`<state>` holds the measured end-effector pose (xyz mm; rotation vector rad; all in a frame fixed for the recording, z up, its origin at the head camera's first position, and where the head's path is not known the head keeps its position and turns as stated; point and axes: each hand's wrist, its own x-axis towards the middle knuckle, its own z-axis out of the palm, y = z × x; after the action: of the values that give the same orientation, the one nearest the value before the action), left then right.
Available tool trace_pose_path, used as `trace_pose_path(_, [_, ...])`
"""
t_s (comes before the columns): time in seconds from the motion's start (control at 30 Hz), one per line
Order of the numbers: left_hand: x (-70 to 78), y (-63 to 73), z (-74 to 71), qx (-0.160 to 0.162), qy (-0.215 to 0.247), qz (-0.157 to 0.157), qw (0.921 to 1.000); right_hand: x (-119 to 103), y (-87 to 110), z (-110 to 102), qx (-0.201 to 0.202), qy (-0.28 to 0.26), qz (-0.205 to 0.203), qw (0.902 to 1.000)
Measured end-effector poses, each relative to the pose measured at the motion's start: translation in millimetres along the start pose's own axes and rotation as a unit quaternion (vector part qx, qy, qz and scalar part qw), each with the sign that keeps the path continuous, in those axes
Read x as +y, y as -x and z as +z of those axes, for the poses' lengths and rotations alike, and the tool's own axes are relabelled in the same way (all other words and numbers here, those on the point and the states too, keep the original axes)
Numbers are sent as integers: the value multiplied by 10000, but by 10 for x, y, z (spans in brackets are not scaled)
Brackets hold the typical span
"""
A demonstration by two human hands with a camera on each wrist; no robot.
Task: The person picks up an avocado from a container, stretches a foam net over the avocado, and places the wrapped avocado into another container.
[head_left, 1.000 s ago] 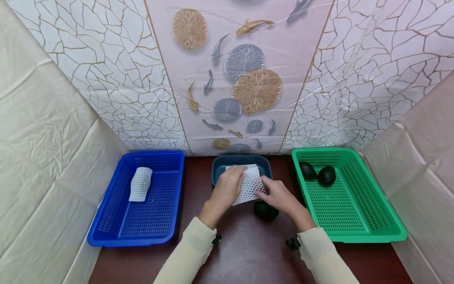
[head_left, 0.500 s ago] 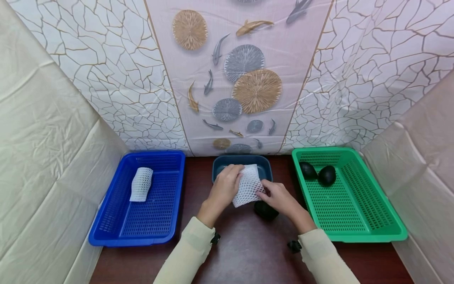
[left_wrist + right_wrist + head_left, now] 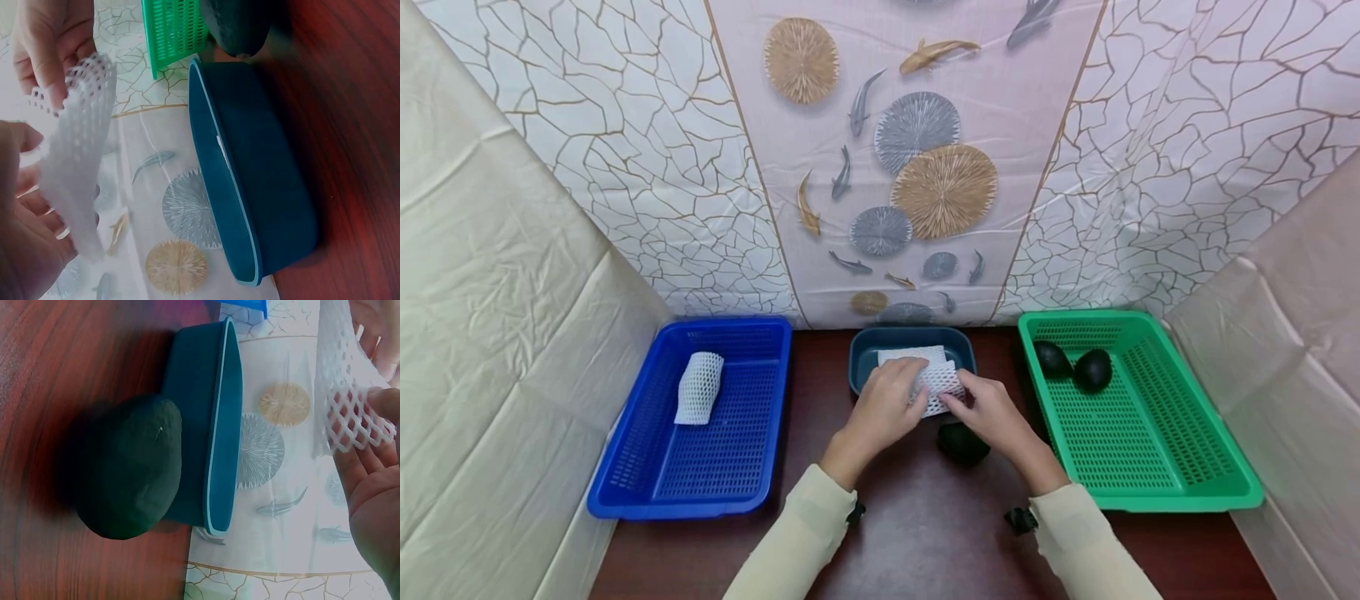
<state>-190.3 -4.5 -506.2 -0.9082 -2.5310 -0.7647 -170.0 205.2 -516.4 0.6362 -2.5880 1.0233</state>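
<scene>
Both hands are holding one white foam net (image 3: 936,385) in the air, above the near edge of the dark teal tray (image 3: 867,357). The left hand (image 3: 886,406) is pinching the net on its left side, and the right hand (image 3: 992,411) is pinching its right side, fingers curled on the mesh. The dark avocado (image 3: 962,442) is lying on the table just below the right hand, so this hand is nearer to it. In the right wrist view the avocado's (image 3: 128,465) long axis is running along the tray's wall, just beside it. More nets are lying in the tray behind the hands. A blue basket (image 3: 625,467) with a wrapped piece (image 3: 697,387) is standing far to the left, and a green basket (image 3: 1187,467) with two avocados is standing to the right.
</scene>
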Motion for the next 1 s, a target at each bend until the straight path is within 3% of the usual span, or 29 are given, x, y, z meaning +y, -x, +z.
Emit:
trace_pose_path(0.33, [35, 51, 46, 58, 100, 205, 9997, 6, 6, 5, 287, -281, -106, 9991])
trace_pose_path(0.57, [48, 60, 51, 207, 371, 33, 9991, 54, 56, 3, -209, -718, 185, 9970])
trace_pose_path(0.77, [31, 42, 12, 482, 425, -90, 9979, 102, 88, 20, -591, -263, 210, 9977])
trace_pose_path(1.0, [0, 29, -52, 558, 645, -362, 9957, 196, 150, 102, -868, -50, 159, 9961])
